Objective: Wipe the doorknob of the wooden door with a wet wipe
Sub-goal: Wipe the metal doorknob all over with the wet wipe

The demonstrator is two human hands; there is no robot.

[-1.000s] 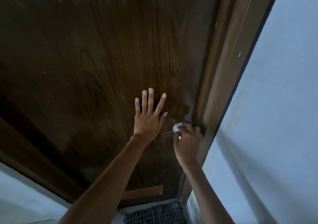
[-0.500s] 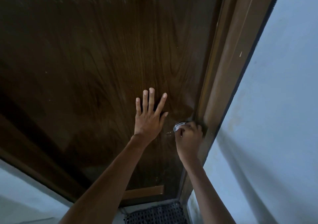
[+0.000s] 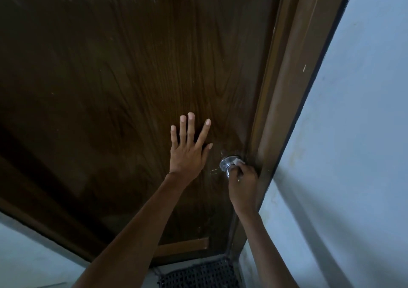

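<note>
The wooden door (image 3: 132,88) fills most of the frame, and its doorknob (image 3: 227,162) sits at the lower right of the centre, just beside the door frame (image 3: 287,88). The knob is shiny metal, and only its left part shows, because the right hand (image 3: 242,181) covers the rest. This hand is curled closed around the knob, and a small white piece of the wet wipe (image 3: 238,161) shows between the fingers and the metal, so the hand presses the wipe against the knob. The left hand (image 3: 187,153) lies flat on the door to the left of the knob, fingers spread wide and holding nothing; it seems to keep the door from moving.

I judge that the wiping step itself is in hand now, and the wipe is already on the knob. How much of the knob is clean I cannot tell. The next move probably calls for turning the wrist around the knob, so that the wipe also reaches the hidden side and the neck near the door, with the left hand braced.

At the bottom of the frame a dark mat (image 3: 198,274) lies on the floor, and a pale wall (image 3: 353,133) takes the right side.
</note>
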